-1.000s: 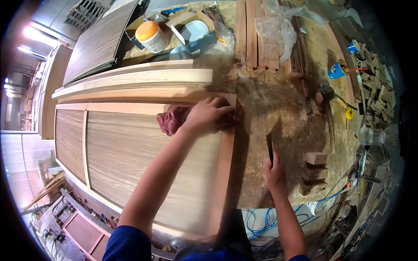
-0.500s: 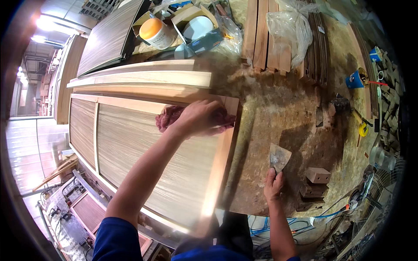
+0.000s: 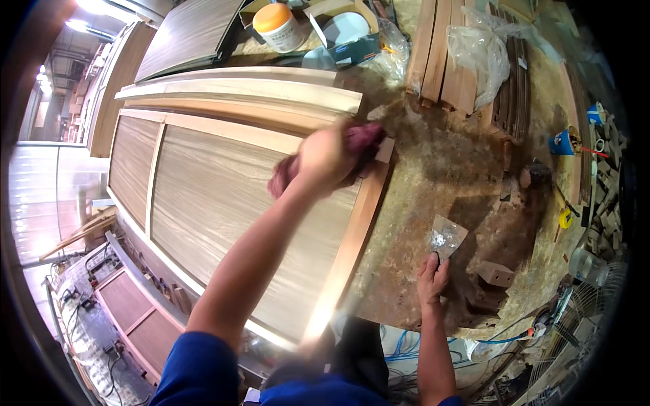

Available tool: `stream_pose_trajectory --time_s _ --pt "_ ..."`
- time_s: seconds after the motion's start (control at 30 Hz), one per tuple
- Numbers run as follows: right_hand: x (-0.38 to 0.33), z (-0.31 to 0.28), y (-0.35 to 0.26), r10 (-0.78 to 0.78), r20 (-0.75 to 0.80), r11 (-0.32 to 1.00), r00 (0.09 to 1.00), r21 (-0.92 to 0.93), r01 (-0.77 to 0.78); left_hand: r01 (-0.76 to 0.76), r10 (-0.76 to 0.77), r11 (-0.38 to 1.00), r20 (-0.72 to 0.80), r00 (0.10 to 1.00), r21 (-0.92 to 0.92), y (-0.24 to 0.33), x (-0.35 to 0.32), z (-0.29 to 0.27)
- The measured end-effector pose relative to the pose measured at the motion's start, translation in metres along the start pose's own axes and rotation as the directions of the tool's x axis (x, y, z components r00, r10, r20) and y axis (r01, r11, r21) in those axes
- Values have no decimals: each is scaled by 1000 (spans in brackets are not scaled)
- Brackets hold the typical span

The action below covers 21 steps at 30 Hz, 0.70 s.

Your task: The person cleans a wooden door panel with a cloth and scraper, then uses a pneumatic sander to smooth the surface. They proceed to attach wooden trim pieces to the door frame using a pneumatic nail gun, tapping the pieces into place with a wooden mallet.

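Observation:
A framed wooden panel with a grey-brown grain face and pale edge strips lies along the left of the bench. My left hand, blurred by motion, is closed on a crumpled dark red rag at the panel's far right corner. The rag bulges out on both sides of the hand. Over the bench to the right, my right hand grips a scraper by its handle, thumb on top. Its flat metal blade points away from me and catches the light.
Pale wood strips lie beyond the panel. Behind them stand a white tub with an orange lid and an opened box. Stacked boards lie under plastic wrap. Wood blocks, a tape measure and a blue cup sit at right.
My left hand with the rag has moved slightly along the panel's far edge toward the corner. My right hand still holds the scraper, its blade now glinting. The whole view has shifted and turned a little.

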State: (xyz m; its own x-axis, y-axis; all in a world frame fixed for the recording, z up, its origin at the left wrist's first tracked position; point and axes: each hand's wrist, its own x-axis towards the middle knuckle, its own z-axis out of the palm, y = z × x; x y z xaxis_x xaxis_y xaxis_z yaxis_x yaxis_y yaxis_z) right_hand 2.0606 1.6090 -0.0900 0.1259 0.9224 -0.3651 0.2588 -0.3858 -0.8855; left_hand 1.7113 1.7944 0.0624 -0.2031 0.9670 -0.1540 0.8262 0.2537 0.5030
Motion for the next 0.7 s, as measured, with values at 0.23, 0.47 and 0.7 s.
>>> stream_pose_trajectory --time_s 0.23,0.47,0.7 --pt "31 -1 -113 -514 206 748 833 -368 552 162 -272 721 -60 960 -674 -95 -246 -109" --pt "108 93 -271 -146 745 140 651 -636 759 384 -611 543 -38 791 -747 -170 -461 -86" --pt "49 43 -251 -71 752 12 656 -656 754 499 -803 452 -93 589 -739 -192 -599 -97"
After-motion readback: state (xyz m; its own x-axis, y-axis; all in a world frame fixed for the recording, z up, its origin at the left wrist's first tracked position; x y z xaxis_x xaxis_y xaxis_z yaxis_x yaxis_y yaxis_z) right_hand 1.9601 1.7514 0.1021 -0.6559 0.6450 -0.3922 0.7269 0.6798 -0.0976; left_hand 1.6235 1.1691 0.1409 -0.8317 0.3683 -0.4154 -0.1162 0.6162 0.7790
